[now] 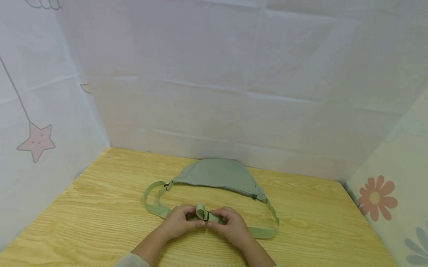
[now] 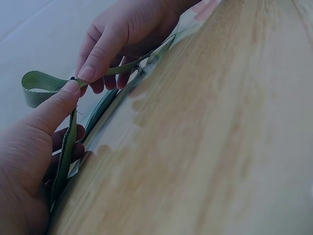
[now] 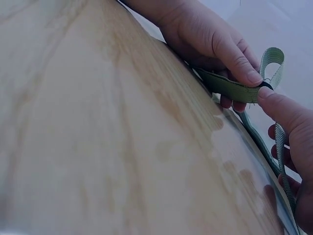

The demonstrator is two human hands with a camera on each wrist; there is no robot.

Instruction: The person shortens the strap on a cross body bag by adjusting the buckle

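Note:
A grey-green waist bag (image 1: 216,173) lies on the table, its light green webbing strap (image 1: 262,233) running round towards me. My left hand (image 1: 177,223) pinches the strap beside a small dark strap adjuster (image 1: 207,216), thumb on top. From the other side my right hand (image 1: 232,227) pinches the strap right at the adjuster, its thumb tip close to the left one. Between the hands a loop of strap (image 2: 41,83) stands up from the adjuster. In the right wrist view the strap (image 3: 227,87) passes under the left fingers; fingers partly hide the adjuster.
The wood-grain table (image 1: 108,234) carries the bag near its back edge. A pale cloth wall (image 1: 219,67) rises behind, with printed cloth at both sides. The strap's left bend (image 1: 148,195) lies on the table beyond my left hand.

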